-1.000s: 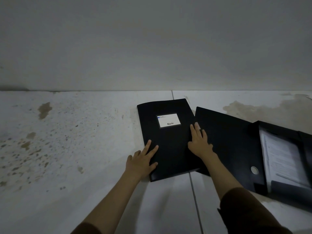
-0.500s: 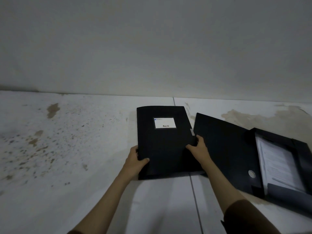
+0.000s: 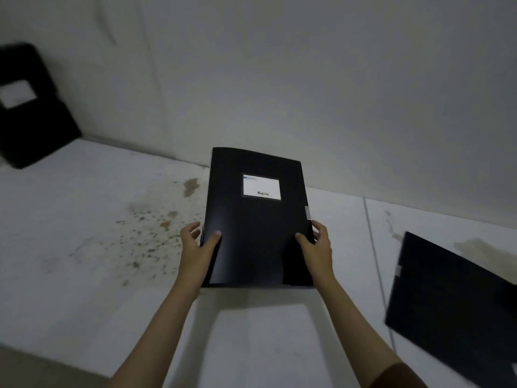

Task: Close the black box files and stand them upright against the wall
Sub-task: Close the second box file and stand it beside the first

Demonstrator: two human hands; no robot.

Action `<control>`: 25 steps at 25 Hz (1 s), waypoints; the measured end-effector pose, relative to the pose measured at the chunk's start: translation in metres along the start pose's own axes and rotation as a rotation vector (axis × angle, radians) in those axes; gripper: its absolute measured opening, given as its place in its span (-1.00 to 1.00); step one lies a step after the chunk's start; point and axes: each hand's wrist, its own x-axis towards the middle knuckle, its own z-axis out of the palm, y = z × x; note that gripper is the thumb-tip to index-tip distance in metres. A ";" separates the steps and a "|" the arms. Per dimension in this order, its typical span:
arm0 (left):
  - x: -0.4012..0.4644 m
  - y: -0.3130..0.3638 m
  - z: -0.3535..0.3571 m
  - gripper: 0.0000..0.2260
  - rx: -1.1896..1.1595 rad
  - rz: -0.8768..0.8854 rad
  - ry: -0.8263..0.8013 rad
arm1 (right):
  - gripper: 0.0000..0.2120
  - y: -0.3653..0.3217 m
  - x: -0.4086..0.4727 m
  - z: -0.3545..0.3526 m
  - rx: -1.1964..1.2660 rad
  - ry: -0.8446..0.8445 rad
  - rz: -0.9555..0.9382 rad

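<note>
A closed black box file with a white label is held off the floor, tilted with its top toward the wall. My left hand grips its left edge and my right hand grips its right edge. A second black box file lies on the floor at the right with its lid open, partly cut off by the frame edge. A third black box file with a white label stands leaning against the wall at the far left.
The white tiled floor has brown stains left of the held file and near the right file. A plain grey wall runs along the back. Bare floor lies between the leaning file and the held one.
Both hands have taken the closed file by its side edges and lifted it off the floor toward the wall. The view has swung left, revealing the leaning file.
</note>
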 end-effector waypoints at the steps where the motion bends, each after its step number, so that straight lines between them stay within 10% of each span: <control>1: 0.004 0.006 -0.022 -0.54 -0.061 -0.005 0.039 | -0.58 -0.011 -0.003 0.023 0.016 -0.025 -0.036; 18: 0.060 0.064 -0.415 -0.10 -0.058 0.215 0.047 | -0.47 -0.141 -0.100 0.400 0.152 -0.498 -0.294; 25: 0.144 0.094 -0.449 -0.55 -0.154 0.212 0.226 | -0.49 -0.157 -0.040 0.494 0.077 -0.534 -0.294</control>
